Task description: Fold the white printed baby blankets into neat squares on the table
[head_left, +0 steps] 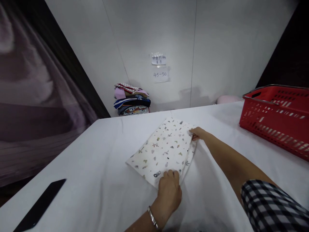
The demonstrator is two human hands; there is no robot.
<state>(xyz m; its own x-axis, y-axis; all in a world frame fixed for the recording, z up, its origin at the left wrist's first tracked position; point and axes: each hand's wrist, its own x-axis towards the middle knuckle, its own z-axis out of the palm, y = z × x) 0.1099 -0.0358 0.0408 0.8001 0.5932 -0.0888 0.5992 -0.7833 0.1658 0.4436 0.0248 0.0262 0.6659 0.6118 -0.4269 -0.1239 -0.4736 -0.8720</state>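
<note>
A white cloth [161, 148] printed with small leaves and figures lies folded and flat at the middle of the white-covered table [116, 193]. My left hand [169, 188], with a silver bangle at the wrist, grips its near corner with curled fingers. At the far right corner my right hand [198, 132] pinches the edge between thumb and fingers. Along the right side, between the two hands, a lower layer of the cloth shows beneath the top one. The fingertips of both hands are partly hidden.
A red plastic basket [270, 120] with a metal handle stands at the right. Folded fabrics [132, 100] are piled beyond the far edge, against the wall. A flat black object [41, 204] lies at the near left. A purple curtain [31, 96] hangs on the left.
</note>
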